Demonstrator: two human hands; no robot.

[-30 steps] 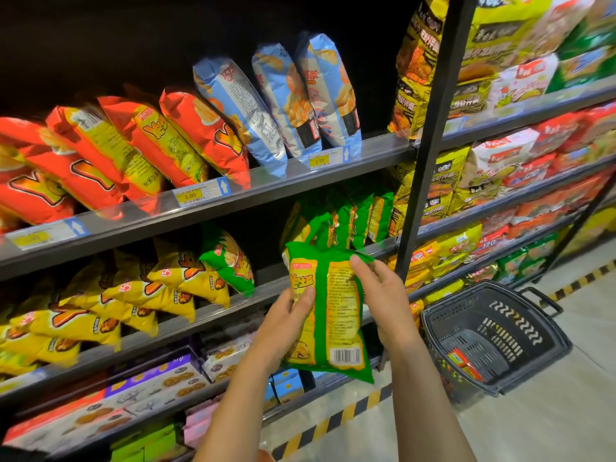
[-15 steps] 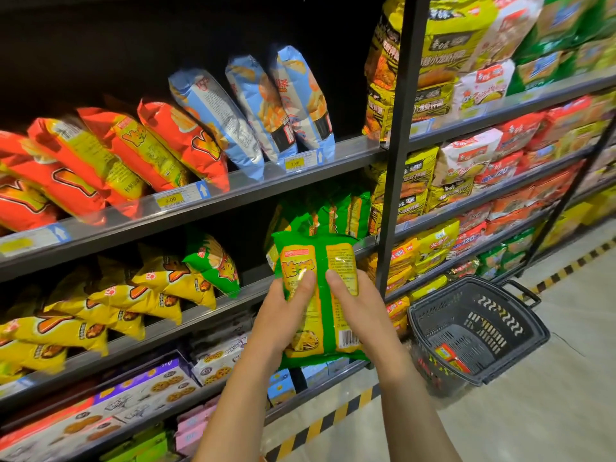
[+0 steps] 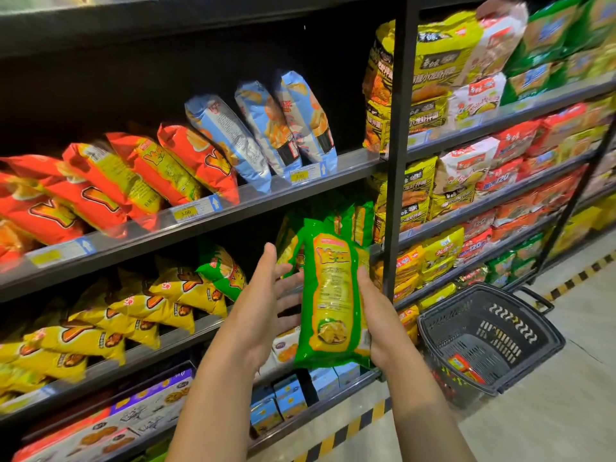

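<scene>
two hands are raised in front of the snack shelves (image 3: 300, 186). the right hand (image 3: 380, 318) grasps a green and yellow plastic snack bag (image 3: 333, 295) along its right edge, fingers curled behind it, holding it upright just left of the black metal upright post (image 3: 396, 161). the left hand (image 3: 266, 305) is spread and relaxed just beside the bag's left edge, gripping nothing; whether its fingertips touch the bag cannot be told. a dark plastic shopping basket (image 3: 425, 323) sits on the floor at lower right, with a small red packet (image 3: 463, 368) inside.

The shelf (image 3: 353, 166) bears leaning red bags (image 3: 196, 161) and blue bags (image 3: 230, 135); basket (image 3: 500, 325) stands on floor (image 3: 550, 421).
</scene>
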